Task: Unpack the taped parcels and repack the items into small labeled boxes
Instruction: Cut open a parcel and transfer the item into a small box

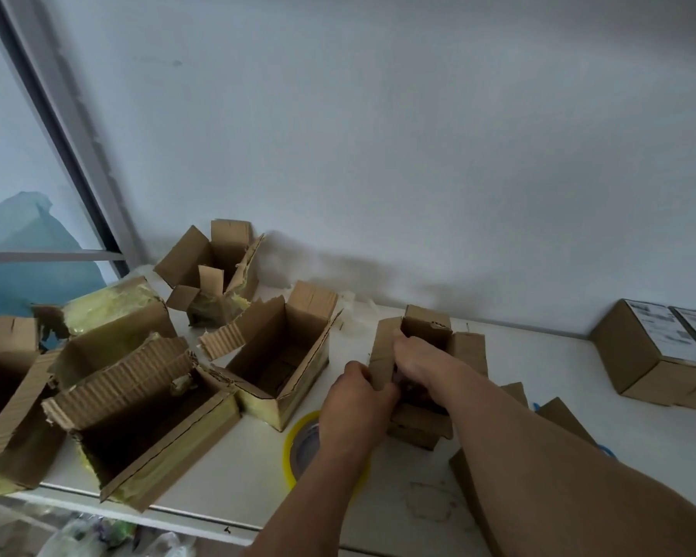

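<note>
Left hand [352, 389] grips the small box [426, 371] wall mid-worktop [539, 355]; right hand [412, 357] reaches inside, its grip hidden. Pushing too hard could buckle the flaps or shove the box onto the tape roll [298, 444].

The fingers of the right hand [412, 357] go down inside the small open box [424, 371], so what they touch cannot be seen; a dark item shows there only as a blur. The left hand [352, 400] covers part of the box's left flap and hides much of the yellow tape roll [294, 444]. On the 2 closed boxes [659, 355] at the right, the printed labels are too blurred to read, and the picture's edge cuts them off. The opened parcel [5, 391] at far left is also cut by the edge. Its inside is too dark to make out.
</note>
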